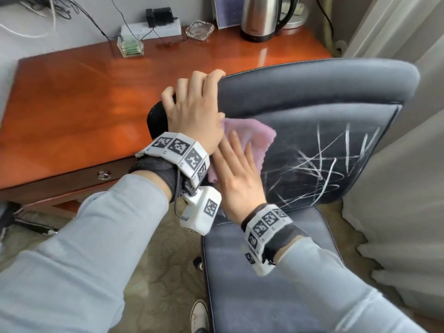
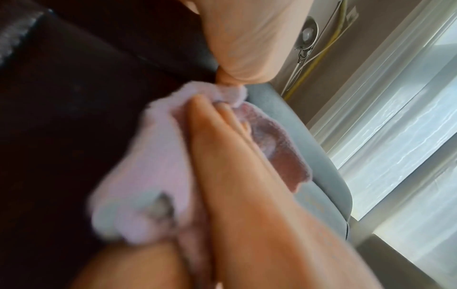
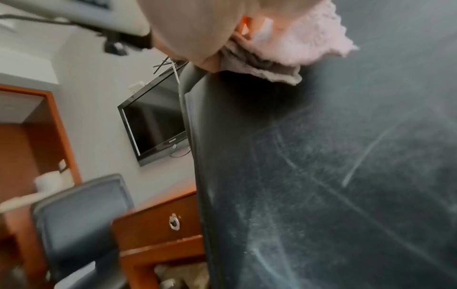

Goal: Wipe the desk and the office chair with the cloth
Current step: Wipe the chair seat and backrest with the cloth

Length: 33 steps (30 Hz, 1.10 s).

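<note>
The dark grey office chair backrest (image 1: 312,111) faces me, with white scribble marks (image 1: 336,159) across its lower right. My right hand (image 1: 237,174) lies flat with straight fingers on the pink cloth (image 1: 254,138), pressing it against the backrest's left part. My left hand (image 1: 192,104) grips the backrest's upper left corner, fingers curled over the top edge. The left wrist view shows the cloth (image 2: 153,156) bunched under the right hand's fingers (image 2: 222,146). In the right wrist view, the cloth (image 3: 296,39) sits above faint streaks on the backrest (image 3: 321,176). The orange-brown desk (image 1: 84,104) stands to the left.
At the desk's back edge stand a steel kettle (image 1: 262,18), a glass ashtray (image 1: 199,30), a clear holder (image 1: 131,46) and a power strip (image 1: 151,30) with cables. A black armrest (image 1: 156,116) touches the desk. Curtains (image 1: 396,164) hang at the right. The chair seat (image 1: 264,272) is below.
</note>
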### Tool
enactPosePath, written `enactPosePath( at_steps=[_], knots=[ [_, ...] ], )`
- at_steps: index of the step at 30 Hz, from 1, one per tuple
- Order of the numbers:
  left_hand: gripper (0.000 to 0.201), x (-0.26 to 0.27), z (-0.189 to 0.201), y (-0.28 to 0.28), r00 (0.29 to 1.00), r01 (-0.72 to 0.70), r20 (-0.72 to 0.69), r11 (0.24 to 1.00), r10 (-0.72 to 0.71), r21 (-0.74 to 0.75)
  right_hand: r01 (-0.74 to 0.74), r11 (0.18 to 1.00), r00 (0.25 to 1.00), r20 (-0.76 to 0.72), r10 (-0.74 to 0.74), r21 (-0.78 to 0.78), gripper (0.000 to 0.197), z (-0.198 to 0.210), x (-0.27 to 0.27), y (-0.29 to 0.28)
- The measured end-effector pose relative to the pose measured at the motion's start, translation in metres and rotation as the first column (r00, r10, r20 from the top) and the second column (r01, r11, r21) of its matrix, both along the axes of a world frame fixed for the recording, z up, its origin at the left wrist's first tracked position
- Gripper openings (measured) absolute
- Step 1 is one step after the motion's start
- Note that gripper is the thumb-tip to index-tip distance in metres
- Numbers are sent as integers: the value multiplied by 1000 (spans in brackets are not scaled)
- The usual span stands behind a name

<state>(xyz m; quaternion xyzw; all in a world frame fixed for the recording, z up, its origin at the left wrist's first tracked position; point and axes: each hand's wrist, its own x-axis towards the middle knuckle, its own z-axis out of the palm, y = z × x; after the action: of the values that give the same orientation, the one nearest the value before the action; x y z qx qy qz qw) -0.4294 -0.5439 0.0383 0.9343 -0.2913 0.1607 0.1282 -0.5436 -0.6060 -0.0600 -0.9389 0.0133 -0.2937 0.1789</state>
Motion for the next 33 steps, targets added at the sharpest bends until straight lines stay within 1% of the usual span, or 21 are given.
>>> enactPosePath(
  at_steps=[2,3,5,7,9,10,11,12,14,15,16,18,20,22,24,25,27,28,30,31,33],
  knots=[
    [69,0,1,2,1000,9,-7,1000,-9,10,-26,995,1000,-19,25,-98,57,1,-7,-6],
    [69,0,1,3,1000,15,-15,1000,-15,15,27,987,999,-38,-34,-155,59,5,-9,-24],
    [69,0,1,4,999,24,-31,1000,-24,15,271,947,957,-61,-285,-175,69,7,-15,-71],
    [68,0,0,2,999,20,-29,1000,-19,15,525,848,850,-101,-518,69,78,14,-22,-114],
    [68,0,-1,0,1000,13,-21,1000,-13,15,578,772,809,-56,-585,265,82,18,-18,-117],
    [69,-1,-1,0,1000,8,-22,1000,-8,17,563,771,812,-22,-584,298,81,18,-10,-104],
    [69,-1,0,0,1000,1,-22,1000,-1,20,513,806,844,-2,-537,295,78,16,-3,-84],
    [69,-1,0,0,1000,-6,-22,1000,6,25,418,866,899,17,-439,275,75,11,3,-59],
    [69,-1,1,3,1000,-12,-22,1000,12,24,146,970,988,23,-153,196,64,-2,7,-2],
    [68,-2,2,5,1000,-10,-22,1000,11,22,48,989,999,10,-49,138,61,-6,4,18],
    [68,-3,2,6,1000,-7,-21,1000,8,23,1,997,1000,-1,-1,81,66,-11,-1,25],
    [68,-2,3,8,1000,3,-30,999,-2,32,12,1000,999,-30,-12,-17,72,-16,-9,3],
    [69,-1,2,8,999,8,-40,999,-6,39,217,976,973,-84,-214,35,83,-18,-20,-39],
    [70,0,1,6,999,5,-33,999,-3,44,483,855,875,-139,-464,188,87,-17,-32,-88],
    [70,-1,0,4,1000,12,-23,999,-11,45,591,743,803,-139,-580,315,85,-15,-34,-108],
    [69,-2,-1,4,1000,16,-21,999,-15,45,596,728,794,-110,-598,338,84,-14,-30,-101],
    [71,-4,-1,4,1000,11,-8,999,-10,48,543,782,828,-40,-559,304,78,-17,-20,-68],
    [74,-7,-1,3,1000,2,6,998,-3,62,467,839,876,-13,-483,279,75,-22,-16,-45],
    [88,-14,0,1,999,-24,38,995,20,98,231,955,972,3,-236,187,70,-37,-18,0],
    [94,-17,0,-1,999,-33,46,994,28,108,135,984,991,-28,-133,116,73,-44,-25,13],
    [101,-21,3,-4,999,-44,32,992,41,121,71,997,989,-128,-71,-6,81,-57,-43,4]
  ],
)
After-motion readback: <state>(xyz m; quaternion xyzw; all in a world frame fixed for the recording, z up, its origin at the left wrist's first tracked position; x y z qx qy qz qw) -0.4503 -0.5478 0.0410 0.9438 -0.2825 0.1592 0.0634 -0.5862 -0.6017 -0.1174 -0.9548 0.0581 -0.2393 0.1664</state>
